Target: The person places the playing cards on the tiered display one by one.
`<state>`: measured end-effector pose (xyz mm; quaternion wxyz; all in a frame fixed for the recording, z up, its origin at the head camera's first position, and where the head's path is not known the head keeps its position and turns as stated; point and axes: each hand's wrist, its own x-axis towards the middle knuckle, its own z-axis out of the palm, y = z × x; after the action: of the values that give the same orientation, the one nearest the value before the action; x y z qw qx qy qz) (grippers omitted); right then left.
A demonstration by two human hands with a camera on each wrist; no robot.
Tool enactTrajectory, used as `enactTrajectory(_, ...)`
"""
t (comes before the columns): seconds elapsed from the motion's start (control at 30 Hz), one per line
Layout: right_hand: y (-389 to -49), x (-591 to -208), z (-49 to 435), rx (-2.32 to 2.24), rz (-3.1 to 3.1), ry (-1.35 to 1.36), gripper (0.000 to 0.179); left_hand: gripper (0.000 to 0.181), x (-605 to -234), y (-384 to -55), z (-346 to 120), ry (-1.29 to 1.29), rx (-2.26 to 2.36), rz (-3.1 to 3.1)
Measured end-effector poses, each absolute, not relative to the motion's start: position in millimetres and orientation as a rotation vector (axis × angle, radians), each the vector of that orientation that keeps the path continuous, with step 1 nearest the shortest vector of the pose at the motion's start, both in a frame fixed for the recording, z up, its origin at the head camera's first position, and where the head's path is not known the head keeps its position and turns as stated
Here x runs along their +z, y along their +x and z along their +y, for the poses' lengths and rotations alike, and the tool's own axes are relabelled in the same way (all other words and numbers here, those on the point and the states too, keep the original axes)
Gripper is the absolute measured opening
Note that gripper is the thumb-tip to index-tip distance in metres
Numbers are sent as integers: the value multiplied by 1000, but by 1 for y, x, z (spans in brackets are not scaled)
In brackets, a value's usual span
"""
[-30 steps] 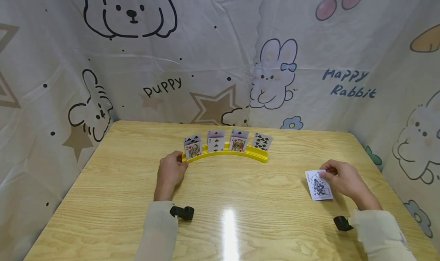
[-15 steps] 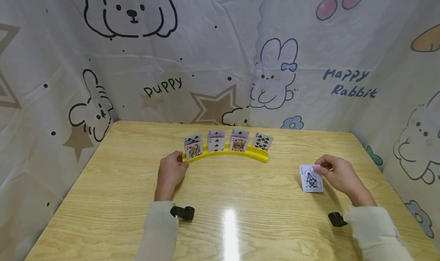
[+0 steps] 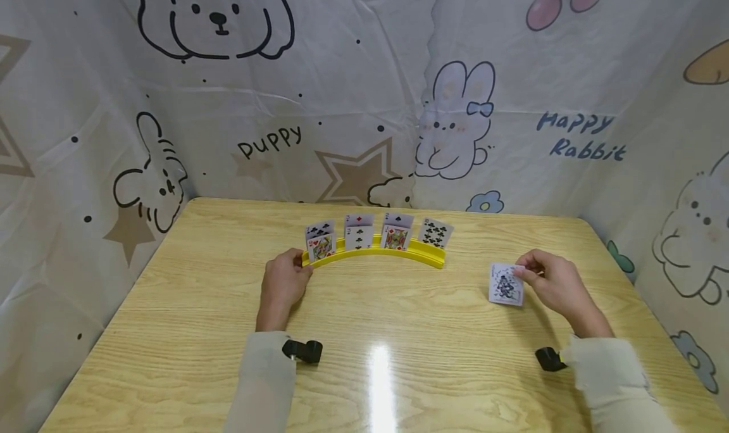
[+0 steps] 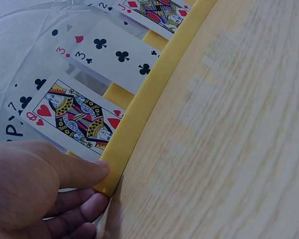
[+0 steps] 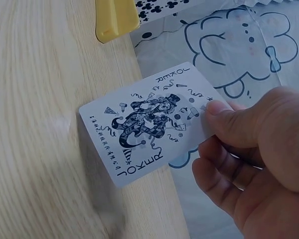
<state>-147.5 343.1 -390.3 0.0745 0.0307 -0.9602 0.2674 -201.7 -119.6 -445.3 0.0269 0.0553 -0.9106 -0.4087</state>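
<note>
A curved yellow card holder [image 3: 424, 256] stands on the table. My left hand [image 3: 283, 284] grips its left end, with the thumb on the front face in the left wrist view. Upright in it are a queen of hearts [image 4: 79, 117] before a seven of clubs, a three of clubs [image 4: 120, 56] before a three of diamonds, and a jack of diamonds [image 3: 395, 237] before a two card. A single clubs card [image 3: 435, 232] leans at the right. Off to the right, my right hand [image 3: 555, 284] pinches a joker card [image 5: 144, 124] by its upper right corner, above the table.
The wooden table [image 3: 398, 313] reaches back to a printed cloth [image 3: 342, 72] hanging behind and along both sides. A bright light reflection [image 3: 380, 382] lies on the front of the tabletop.
My right hand has carried the joker left and farther back, closer to the card holder. The left hand keeps its grip on the holder's end without moving.
</note>
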Motion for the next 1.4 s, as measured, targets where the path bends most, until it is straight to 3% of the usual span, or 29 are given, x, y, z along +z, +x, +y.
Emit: enactTrajectory(1.4, -168, -395, 296, 969, -2728, 89, 12, 39, -446, -203, -120, 174, -1266, -2820)
